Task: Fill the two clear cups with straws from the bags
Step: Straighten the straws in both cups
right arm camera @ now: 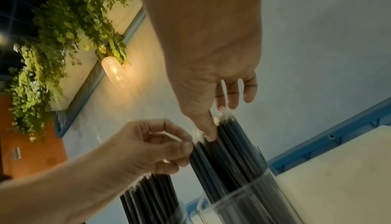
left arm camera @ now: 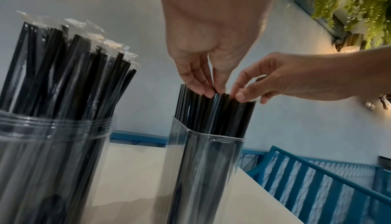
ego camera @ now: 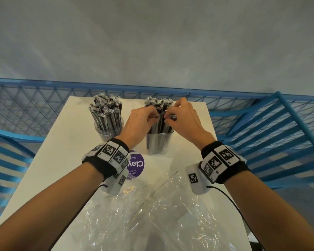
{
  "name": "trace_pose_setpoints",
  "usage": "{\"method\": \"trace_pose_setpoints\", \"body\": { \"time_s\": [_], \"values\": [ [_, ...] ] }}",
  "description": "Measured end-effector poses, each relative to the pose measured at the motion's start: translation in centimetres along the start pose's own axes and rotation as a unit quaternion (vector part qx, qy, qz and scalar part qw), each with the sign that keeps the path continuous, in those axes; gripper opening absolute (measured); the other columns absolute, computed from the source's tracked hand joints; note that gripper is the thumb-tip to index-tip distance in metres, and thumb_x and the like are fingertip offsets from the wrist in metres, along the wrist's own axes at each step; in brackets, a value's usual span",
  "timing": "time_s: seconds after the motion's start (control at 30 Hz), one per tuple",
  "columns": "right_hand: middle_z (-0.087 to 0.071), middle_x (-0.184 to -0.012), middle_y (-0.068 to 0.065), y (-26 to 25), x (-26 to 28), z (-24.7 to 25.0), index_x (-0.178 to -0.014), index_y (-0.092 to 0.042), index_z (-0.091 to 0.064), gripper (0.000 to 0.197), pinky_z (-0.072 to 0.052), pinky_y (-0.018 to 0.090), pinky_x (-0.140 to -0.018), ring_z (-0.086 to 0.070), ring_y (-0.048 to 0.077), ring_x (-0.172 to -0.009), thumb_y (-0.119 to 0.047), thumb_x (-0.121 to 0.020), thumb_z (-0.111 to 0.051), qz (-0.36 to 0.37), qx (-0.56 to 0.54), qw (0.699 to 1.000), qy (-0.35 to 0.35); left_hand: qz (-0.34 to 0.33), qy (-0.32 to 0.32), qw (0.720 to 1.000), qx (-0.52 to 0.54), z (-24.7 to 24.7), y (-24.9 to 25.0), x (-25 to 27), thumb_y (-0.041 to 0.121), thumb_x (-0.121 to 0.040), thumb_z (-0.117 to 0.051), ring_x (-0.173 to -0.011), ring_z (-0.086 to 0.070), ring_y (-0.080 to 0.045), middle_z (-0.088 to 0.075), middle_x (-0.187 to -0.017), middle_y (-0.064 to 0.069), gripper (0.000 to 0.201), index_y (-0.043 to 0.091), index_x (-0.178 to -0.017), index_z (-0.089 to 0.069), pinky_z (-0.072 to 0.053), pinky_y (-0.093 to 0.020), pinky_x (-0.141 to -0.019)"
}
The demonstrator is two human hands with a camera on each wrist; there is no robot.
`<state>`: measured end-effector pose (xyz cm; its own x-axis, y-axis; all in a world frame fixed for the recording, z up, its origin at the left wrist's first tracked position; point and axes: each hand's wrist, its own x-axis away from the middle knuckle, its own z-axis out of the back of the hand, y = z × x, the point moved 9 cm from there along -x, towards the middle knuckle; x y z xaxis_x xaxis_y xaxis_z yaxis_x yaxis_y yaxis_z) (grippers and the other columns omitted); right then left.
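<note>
Two clear cups stand on the white table (ego camera: 71,151), both packed with black straws in clear wrappers. The left cup (ego camera: 108,132) (left arm camera: 52,144) stands untouched. Over the right cup (ego camera: 158,144) (left arm camera: 203,169) (right arm camera: 243,202) both hands meet. My left hand (ego camera: 155,115) (left arm camera: 209,92) (right arm camera: 187,145) pinches the tops of the straws (ego camera: 159,105) (left arm camera: 217,114) (right arm camera: 224,152) from the left side. My right hand (ego camera: 168,117) (left arm camera: 241,96) (right arm camera: 211,135) pinches neighbouring straw tops from the right, thumb pressed against the wrapper ends. Empty clear bags (ego camera: 152,214) lie crumpled at the near edge.
A round purple sticker (ego camera: 136,164) lies on the table between the cups and the bags. A blue mesh railing (ego camera: 44,98) runs behind the table, and blue slatted furniture (ego camera: 279,134) stands close on the right. A black cable (ego camera: 230,198) hangs from my right wristband.
</note>
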<state>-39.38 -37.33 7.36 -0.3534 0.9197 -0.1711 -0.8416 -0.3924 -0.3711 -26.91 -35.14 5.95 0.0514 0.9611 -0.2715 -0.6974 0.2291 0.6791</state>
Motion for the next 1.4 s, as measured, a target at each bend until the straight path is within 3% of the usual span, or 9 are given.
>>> {"method": "trace_pose_setpoints", "body": {
  "time_s": [0.23, 0.37, 0.47, 0.67, 0.93, 1.1, 1.2, 1.3, 1.4],
  "values": [
    [-0.059, -0.100, 0.011, -0.1, 0.4, -0.6, -0.101, -0.006, -0.071, 0.017, -0.033, 0.016, -0.067, -0.051, 0.016, -0.083, -0.009, -0.090, -0.060, -0.001, -0.047, 0.999, 0.000, 0.002, 0.029, 0.998, -0.052, 0.5, -1.1, -0.3, 0.013, -0.089, -0.062, -0.077, -0.054, -0.017, -0.064, -0.087, -0.007, 0.008, 0.007, -0.088, -0.065, -0.049, -0.038, -0.075],
    [-0.067, -0.096, 0.010, -0.4, -0.2, 0.1, -0.110, -0.008, -0.068, 0.024, -0.034, 0.013, -0.069, -0.051, 0.011, -0.078, -0.006, -0.087, -0.063, 0.005, -0.075, 0.997, -0.004, -0.041, -0.002, 0.997, -0.067, 0.3, 0.2, -0.3, 0.020, -0.089, -0.063, -0.077, -0.056, -0.017, -0.062, -0.091, -0.004, 0.013, 0.012, -0.097, -0.070, -0.052, -0.040, -0.074],
    [-0.067, -0.093, 0.005, 0.4, -0.5, 2.1, -0.110, -0.013, -0.067, 0.026, -0.036, 0.003, -0.061, -0.057, 0.012, -0.076, -0.002, -0.087, -0.059, -0.004, -0.093, 0.995, 0.035, -0.060, 0.047, 0.996, -0.044, 2.4, 0.9, -0.3, 0.027, -0.090, -0.061, -0.078, -0.059, -0.013, -0.059, -0.096, 0.000, 0.019, 0.018, -0.106, -0.066, -0.054, -0.035, -0.073],
    [-0.063, -0.104, 0.007, 2.4, 0.9, 3.3, -0.109, -0.013, -0.067, 0.030, -0.038, 0.018, -0.074, -0.052, 0.011, -0.081, 0.003, -0.087, -0.053, -0.034, -0.081, 0.995, 0.048, -0.084, 0.068, 0.993, -0.045, 4.4, 1.4, 0.5, 0.016, -0.093, -0.055, -0.076, -0.059, -0.009, -0.064, -0.097, 0.001, 0.016, 0.015, -0.105, -0.065, -0.055, -0.038, -0.073],
    [-0.070, -0.092, 0.007, 1.8, 6.8, 5.7, -0.096, -0.011, -0.073, 0.021, -0.036, 0.010, -0.067, -0.054, 0.011, -0.072, -0.001, -0.089, -0.055, -0.030, -0.061, 0.994, 0.083, -0.139, 0.045, 0.989, -0.005, 4.6, 3.1, 3.3, 0.012, -0.092, -0.057, -0.073, -0.058, -0.006, -0.066, -0.095, 0.004, 0.015, 0.016, -0.104, -0.065, -0.053, -0.025, -0.071],
    [-0.067, -0.091, -0.001, 1.0, 11.5, 1.8, -0.105, -0.015, -0.070, 0.019, -0.041, 0.018, -0.076, -0.055, 0.010, -0.078, -0.010, -0.092, -0.056, -0.038, -0.047, 0.995, -0.085, -0.105, -0.162, 0.981, -0.005, -0.2, 3.1, 7.2, 0.016, -0.092, -0.058, -0.076, -0.059, -0.005, -0.065, -0.089, 0.007, 0.015, 0.019, -0.102, -0.068, -0.048, -0.016, -0.072],
    [-0.063, -0.117, 0.005, 2.6, 14.5, -3.9, -0.127, -0.024, -0.055, 0.041, -0.043, 0.028, -0.093, -0.056, 0.015, -0.096, -0.028, -0.087, -0.066, -0.063, -0.012, 0.966, -0.249, -0.069, -0.293, 0.951, -0.069, -4.0, 1.6, 10.3, 0.022, -0.092, -0.058, -0.080, -0.059, -0.007, -0.064, -0.094, 0.007, 0.017, 0.021, -0.106, -0.067, -0.047, -0.019, -0.077],
    [-0.029, -0.149, 0.013, 5.8, 19.5, -10.2, -0.148, -0.036, -0.012, 0.099, -0.036, 0.047, -0.106, -0.040, 0.033, -0.131, -0.053, -0.072, -0.074, -0.129, 0.005, 0.904, -0.409, -0.021, -0.346, 0.931, -0.113, -6.2, -0.2, 13.4, 0.027, -0.091, -0.058, -0.083, -0.055, -0.006, -0.061, -0.096, 0.009, 0.018, 0.024, -0.107, -0.066, -0.043, -0.021, -0.078],
    [0.011, -0.159, 0.014, 7.9, 24.0, -13.9, -0.144, -0.048, 0.014, 0.124, -0.027, 0.060, -0.110, -0.019, 0.044, -0.142, -0.060, -0.061, -0.078, -0.152, 0.046, 0.871, -0.465, 0.035, -0.353, 0.927, -0.121, -7.2, -0.8, 16.2, 0.028, -0.091, -0.058, -0.084, -0.053, -0.007, -0.059, -0.098, 0.009, 0.019, 0.025, -0.108, -0.065, -0.043, -0.025, -0.080]
  ]
}}
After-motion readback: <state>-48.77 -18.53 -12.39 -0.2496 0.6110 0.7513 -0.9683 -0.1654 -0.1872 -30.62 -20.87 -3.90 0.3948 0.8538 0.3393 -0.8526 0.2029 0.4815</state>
